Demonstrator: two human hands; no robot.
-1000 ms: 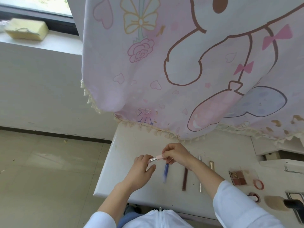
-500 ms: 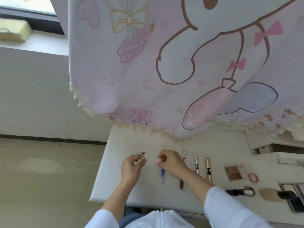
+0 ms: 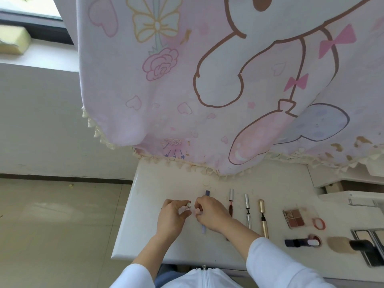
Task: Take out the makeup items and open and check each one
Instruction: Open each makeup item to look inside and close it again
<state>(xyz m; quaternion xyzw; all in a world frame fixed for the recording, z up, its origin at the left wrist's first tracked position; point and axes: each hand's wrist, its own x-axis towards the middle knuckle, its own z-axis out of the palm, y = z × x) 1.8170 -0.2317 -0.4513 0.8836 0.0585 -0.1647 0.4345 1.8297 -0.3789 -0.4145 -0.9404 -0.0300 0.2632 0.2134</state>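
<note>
Evidently, at lower centre, the left hand [image 3: 172,218] pinched the small tube [image 3: 188,205] and the right hand [image 3: 211,214] pinched its pink cap [image 3: 197,212]; holding the tube steady, open end tilted up, suited checking.

I see a small pink tube [image 3: 188,206] with a pale round top held upright in my left hand [image 3: 171,217]. My right hand [image 3: 212,215] pinches a pink piece [image 3: 197,211] just beside it. In a row on the surface [image 3: 158,183] lie a blue pen [image 3: 207,193], partly under that hand, a silver-capped red gloss [image 3: 231,202], a slim silver liner [image 3: 247,208] and a gold wand [image 3: 262,219]. Further right are an open eyeshadow palette [image 3: 294,218] and a dark lipstick [image 3: 297,242] on its side.
</note>
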